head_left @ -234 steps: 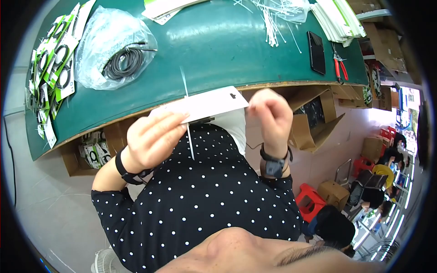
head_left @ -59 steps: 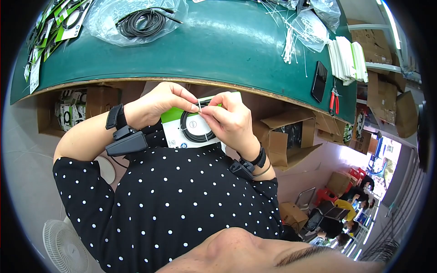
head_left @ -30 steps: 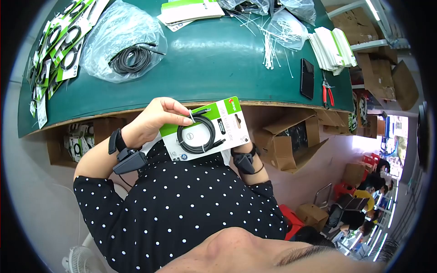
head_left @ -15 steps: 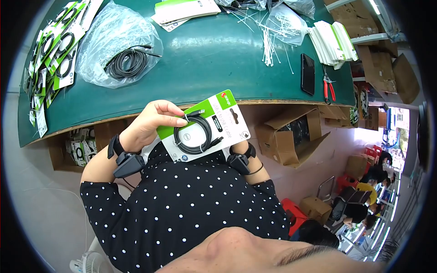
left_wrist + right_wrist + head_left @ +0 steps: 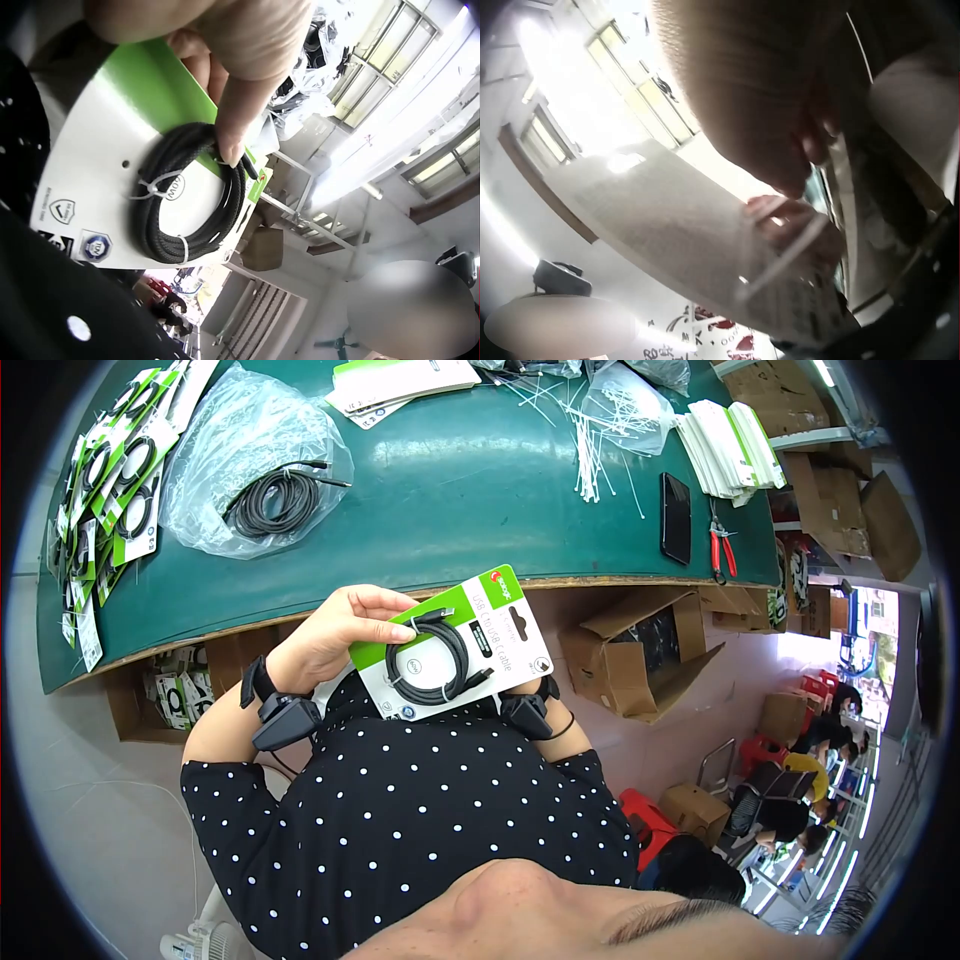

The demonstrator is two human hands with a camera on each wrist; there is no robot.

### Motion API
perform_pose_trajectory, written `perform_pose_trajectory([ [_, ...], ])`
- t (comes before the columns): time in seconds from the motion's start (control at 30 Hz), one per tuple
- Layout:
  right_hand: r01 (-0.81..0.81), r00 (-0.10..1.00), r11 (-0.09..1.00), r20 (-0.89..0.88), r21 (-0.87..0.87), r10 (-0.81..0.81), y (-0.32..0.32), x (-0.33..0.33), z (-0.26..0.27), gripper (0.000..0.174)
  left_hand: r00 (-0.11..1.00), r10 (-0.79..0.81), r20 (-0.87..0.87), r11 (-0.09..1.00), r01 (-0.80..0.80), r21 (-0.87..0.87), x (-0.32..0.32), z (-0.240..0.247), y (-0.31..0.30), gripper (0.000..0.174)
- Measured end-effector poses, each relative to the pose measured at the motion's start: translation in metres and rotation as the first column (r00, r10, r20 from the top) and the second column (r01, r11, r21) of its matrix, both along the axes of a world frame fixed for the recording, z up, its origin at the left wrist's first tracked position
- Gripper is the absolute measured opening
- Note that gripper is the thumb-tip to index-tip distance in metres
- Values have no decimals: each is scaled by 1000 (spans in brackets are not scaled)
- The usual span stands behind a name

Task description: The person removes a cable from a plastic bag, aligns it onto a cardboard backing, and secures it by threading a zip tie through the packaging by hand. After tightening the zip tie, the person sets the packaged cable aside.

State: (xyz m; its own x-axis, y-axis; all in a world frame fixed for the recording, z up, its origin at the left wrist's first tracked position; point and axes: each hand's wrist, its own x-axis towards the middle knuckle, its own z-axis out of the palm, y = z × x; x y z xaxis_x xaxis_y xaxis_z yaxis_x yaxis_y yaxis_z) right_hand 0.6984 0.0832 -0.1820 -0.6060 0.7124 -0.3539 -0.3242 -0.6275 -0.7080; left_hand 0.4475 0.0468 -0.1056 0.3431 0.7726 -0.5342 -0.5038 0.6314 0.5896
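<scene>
A white and green card [image 5: 510, 622] with a coiled black cable [image 5: 462, 660] on its front is tilted in front of the person's body. My left hand [image 5: 345, 635] pinches the card's upper left edge, thumb in front on the cable. In the left wrist view the thumb presses the coil [image 5: 150, 187] near a white tie [image 5: 154, 187]; another tie circles its lower part. My right hand [image 5: 527, 687] is mostly hidden behind the card. The right wrist view shows the right hand [image 5: 742, 82] by the card's back [image 5: 667, 217], where a white strip [image 5: 787, 255] crosses; its grip is unclear.
On the green table [image 5: 440, 510] lie carded cables [image 5: 130, 470], a plastic bag [image 5: 205, 490] with coiled cable, white zip ties [image 5: 588, 460], a phone [image 5: 675, 518], red-handled pliers [image 5: 722, 550] and stacked cards [image 5: 715, 455]. An open carton [image 5: 625, 670] stands below the table's edge.
The card was back side up at first; later both hands pinched a tie at the coil. The right hand has since gone behind the card, while the left hand keeps pinching its edge.
</scene>
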Motion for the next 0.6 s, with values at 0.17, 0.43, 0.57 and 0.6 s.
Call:
perform_pose_trajectory([
  [0.17, -222, 949, 538, 307, 813, -72, 62, 6, 37, 21, 1000, 0, 12, 1000, 0, -15, -1, -7, 1, 34],
  [0.43, -386, 917, 30, 387, 922, -97, 80, -11, 123, 17, 997, -45, -59, 997, 41, -61, 5, -2, 5, 29],
  [0.57, -467, 882, -230, 467, 854, -56, 73, -34, 114, 19, 997, -45, -58, 998, 42, -38, 9, 4, 4, 29],
  [0.6, -480, 873, -257, 486, 839, -45, 73, -36, 112, 19, 998, -27, -62, 999, 25, -32, 9, 5, 3, 30],
])
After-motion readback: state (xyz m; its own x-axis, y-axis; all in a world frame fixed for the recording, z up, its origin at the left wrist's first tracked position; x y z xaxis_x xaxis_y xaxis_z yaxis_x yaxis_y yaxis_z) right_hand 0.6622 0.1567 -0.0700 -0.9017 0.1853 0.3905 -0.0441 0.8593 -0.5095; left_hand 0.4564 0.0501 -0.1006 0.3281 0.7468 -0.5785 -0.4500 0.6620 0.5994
